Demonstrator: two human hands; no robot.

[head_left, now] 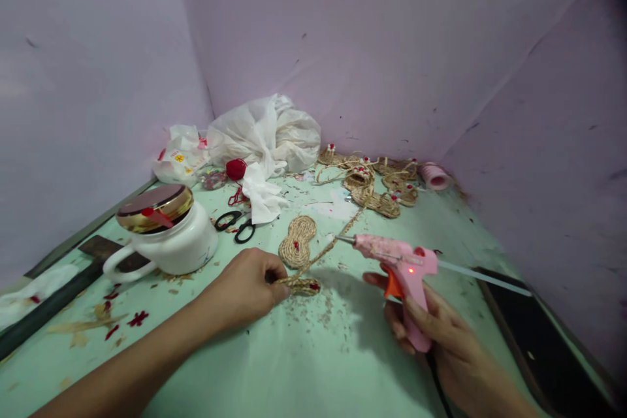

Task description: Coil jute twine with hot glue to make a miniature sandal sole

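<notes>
My left hand [257, 281] pinches a small coiled piece of braided straw cord [306, 286] low on the green table; a dark red spot shows at its right end. From this piece the loose braid [324, 250] runs up and right toward the back. Just behind lies a finished-looking coiled straw sole [300, 238], shaped like a figure eight, with a red mark on it. My right hand [431, 333] is wrapped round a pink glue gun [399, 258] with an orange trigger. Its nozzle points left above the braid, and a clear glue stick protrudes from its back.
A white lidded mug [179, 241], a hammer [53, 297] and black-handled scissors [235, 225] stand or lie left. Behind are white plastic bags [274, 130], red yarn [236, 169] and several straw slippers [365, 186]. A pink roll [435, 176] and a dark phone-like slab [543, 346] are right.
</notes>
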